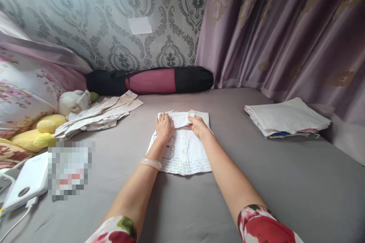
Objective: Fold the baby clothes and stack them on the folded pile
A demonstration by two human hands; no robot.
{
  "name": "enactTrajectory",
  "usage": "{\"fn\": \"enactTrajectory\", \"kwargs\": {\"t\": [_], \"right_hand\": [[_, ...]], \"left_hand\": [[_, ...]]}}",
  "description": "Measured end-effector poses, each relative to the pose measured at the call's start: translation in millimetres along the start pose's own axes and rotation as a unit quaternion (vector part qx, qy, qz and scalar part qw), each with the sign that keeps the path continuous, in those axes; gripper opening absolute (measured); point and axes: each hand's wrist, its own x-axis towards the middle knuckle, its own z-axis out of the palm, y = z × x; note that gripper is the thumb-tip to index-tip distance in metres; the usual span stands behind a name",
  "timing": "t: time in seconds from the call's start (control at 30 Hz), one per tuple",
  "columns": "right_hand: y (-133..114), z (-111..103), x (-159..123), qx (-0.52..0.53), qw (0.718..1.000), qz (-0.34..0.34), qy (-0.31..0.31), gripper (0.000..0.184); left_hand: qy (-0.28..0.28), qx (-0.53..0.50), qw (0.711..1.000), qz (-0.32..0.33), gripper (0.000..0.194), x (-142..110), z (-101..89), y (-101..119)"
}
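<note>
A small white button-front shirt (182, 155) lies on the grey bedsheet in front of me, with a drawing on one side and rows of print near its hem. Across its upper part runs a folded white band of cloth, apparently a sleeve (180, 119). My left hand (164, 126) rests on the left end of that band, fingers stretched over the cloth. At the other end, my right hand (197, 124) pinches the sleeve between thumb and fingers. A pale bangle (151, 164) circles my left wrist.
Folded clothes (288, 115) are stacked at right. Loose pale garments (102, 115) lie at left, beside plush toys (47, 129) and a floral pillow (24, 91). A white power bank (27, 182) with cables sits front left. A long black-and-maroon bag (151, 80) lies along the wall.
</note>
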Motion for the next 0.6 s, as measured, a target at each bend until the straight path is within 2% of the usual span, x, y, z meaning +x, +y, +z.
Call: {"fn": "enactTrajectory", "kwargs": {"t": [0.2,0.27,0.3,0.33,0.4,0.47,0.53,0.6], "right_hand": [[6.7,-1.4,5.0,-0.076,0.995,-0.038,0.045,0.012],[4.1,-5.1,2.1,-0.179,0.98,-0.062,0.066,0.012],[2.2,-6.8,-0.8,-0.262,0.958,-0.082,0.079,0.013],[0.1,-8.2,-4.5,-0.357,0.923,-0.105,0.094,0.014],[-3.4,-9.3,-12.9,-0.522,0.832,-0.145,0.122,0.02],[-5.1,-8.9,-20.3,-0.605,0.769,-0.157,0.135,0.024],[-4.6,-8.0,-24.4,-0.643,0.736,-0.158,0.137,0.027],[-2.9,-8.1,-24.9,-0.659,0.72,-0.164,0.143,0.027]], "left_hand": [[-0.051,0.046,0.998,-0.002,0.057,4.9,-0.7,-8.3],[-0.05,0.049,0.998,0.001,0.058,5.6,-0.5,-10.6],[-0.043,0.054,0.998,0.005,0.058,5.3,0.0,-11.5],[-0.032,0.062,0.997,0.012,0.058,4.6,0.6,-12.3],[-0.002,0.081,0.996,0.035,0.057,2.5,1.9,-13.2],[0.018,0.096,0.993,0.06,0.056,0.5,2.9,-13.4],[0.011,0.102,0.992,0.07,0.056,-0.4,3.2,-13.4],[-0.015,0.103,0.992,0.072,0.055,0.0,3.1,-13.6]]}}
